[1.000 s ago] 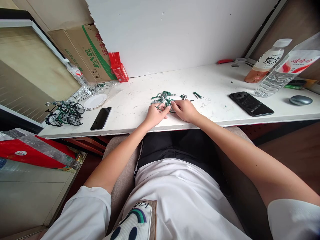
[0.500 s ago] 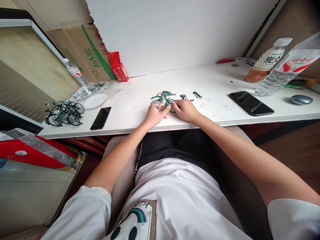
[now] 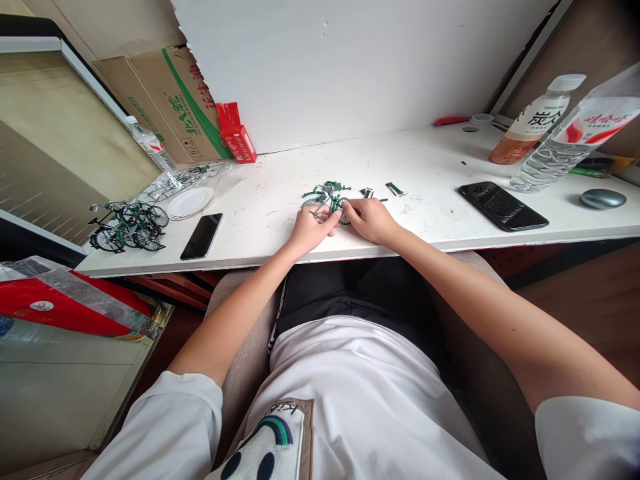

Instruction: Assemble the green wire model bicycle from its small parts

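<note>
A small green model bicycle (image 3: 327,200), partly built, lies on the white table (image 3: 430,167) straight ahead of me. My left hand (image 3: 310,230) pinches its near side, fingers closed on the frame. My right hand (image 3: 369,219) grips it from the right, fingertips pressed at a wheel. Loose green parts (image 3: 394,190) lie just beyond my right hand. Several finished green model bicycles (image 3: 127,227) stand at the table's left end.
One black phone (image 3: 201,236) lies left of my hands, another (image 3: 501,207) to the right. Two bottles (image 3: 570,137) and a grey mouse (image 3: 602,199) sit far right. A white plate (image 3: 190,203), plastic bags, a red box (image 3: 239,140) and a cardboard carton (image 3: 165,100) crowd the left back.
</note>
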The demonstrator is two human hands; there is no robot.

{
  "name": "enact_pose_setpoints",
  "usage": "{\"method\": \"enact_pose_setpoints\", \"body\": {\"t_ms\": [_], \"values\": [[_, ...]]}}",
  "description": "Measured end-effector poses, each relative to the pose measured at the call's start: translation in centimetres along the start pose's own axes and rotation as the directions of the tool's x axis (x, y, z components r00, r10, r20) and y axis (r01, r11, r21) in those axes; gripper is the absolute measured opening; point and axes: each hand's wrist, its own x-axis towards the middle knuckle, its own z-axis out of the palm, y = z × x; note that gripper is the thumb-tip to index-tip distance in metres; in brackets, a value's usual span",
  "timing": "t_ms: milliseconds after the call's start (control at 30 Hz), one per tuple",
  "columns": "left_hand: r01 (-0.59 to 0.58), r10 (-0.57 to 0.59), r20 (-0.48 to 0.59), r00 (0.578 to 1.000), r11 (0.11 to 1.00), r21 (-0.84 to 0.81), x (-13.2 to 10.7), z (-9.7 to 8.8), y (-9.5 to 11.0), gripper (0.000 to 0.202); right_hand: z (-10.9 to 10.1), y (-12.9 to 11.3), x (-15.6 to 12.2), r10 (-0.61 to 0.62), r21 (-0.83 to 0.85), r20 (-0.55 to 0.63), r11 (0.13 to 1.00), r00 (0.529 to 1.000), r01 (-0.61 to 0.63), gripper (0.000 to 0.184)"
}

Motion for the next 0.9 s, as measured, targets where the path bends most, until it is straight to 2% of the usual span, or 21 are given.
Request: {"method": "enact_pose_setpoints", "body": {"t_ms": [267, 600, 900], "values": [[-0.001, 0.001, 0.007, 1.000, 1.000, 0.006, -0.05, -0.06, 0.10, 0.041, -0.12, -0.15, -0.01, 0.013, -0.002, 0.010, 1.000, 1.000, -0.013, 0.052], [0.018, -0.018, -0.005, 1.000, 1.000, -0.006, 0.01, 0.02, 0.18, 0.034, -0.25, -0.31, -0.04, 0.017, -0.041, 0.012, 0.999, 1.000, -0.017, 0.061], [0.006, -0.006, 0.002, 1.000, 1.000, 0.006, -0.23, -0.06, 0.64, 0.038, -0.30, -0.20, -0.09, 0.006, -0.023, 0.020, 1.000, 1.000, -0.005, 0.055]]}}
